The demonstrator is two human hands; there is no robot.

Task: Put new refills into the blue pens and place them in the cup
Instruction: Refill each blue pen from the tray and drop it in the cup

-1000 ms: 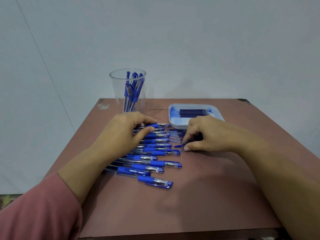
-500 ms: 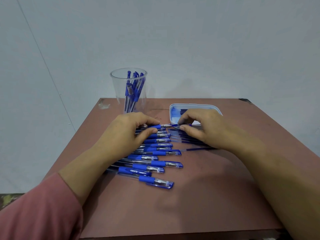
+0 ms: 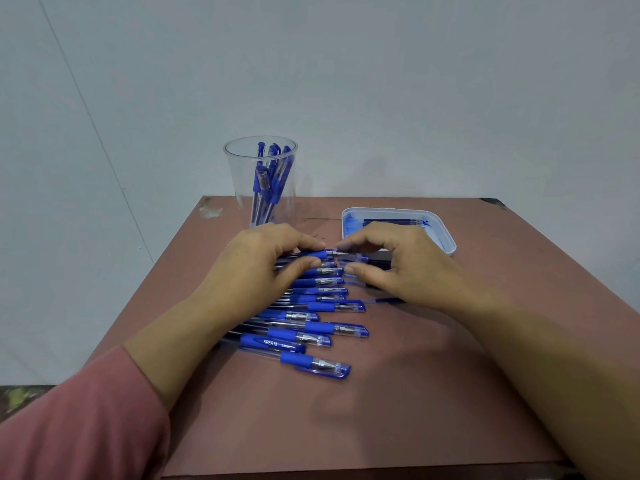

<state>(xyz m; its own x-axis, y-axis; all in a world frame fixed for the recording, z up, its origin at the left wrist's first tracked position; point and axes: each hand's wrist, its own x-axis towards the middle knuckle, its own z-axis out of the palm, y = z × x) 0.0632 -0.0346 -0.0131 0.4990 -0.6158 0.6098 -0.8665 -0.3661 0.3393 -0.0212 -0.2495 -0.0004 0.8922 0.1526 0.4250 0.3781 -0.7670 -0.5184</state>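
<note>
At farthest pen (image 3: pixel 313 255), left hand (image 3: pixel 273 261) and right hand (image 3: pixel 398 266), curled.

White capital letters reading "KREAT" stand on the blue barrel of one pen (image 3: pixel 273 342), the second from the 6 o'clock end of the row lying on the counter (image 3: pixel 415 410). A further character after the T is blurred. Smaller white print follows toward 3 o'clock, too small to read.

On the worktop (image 3: pixel 415 410) a row of pens (image 3: pixel 311 337) lies left, a cup (image 3: pixel 239 174) holding others behind it, a tray (image 3: pixel 450 244) of refills (image 3: pixel 391 222) right of the cup.
</note>
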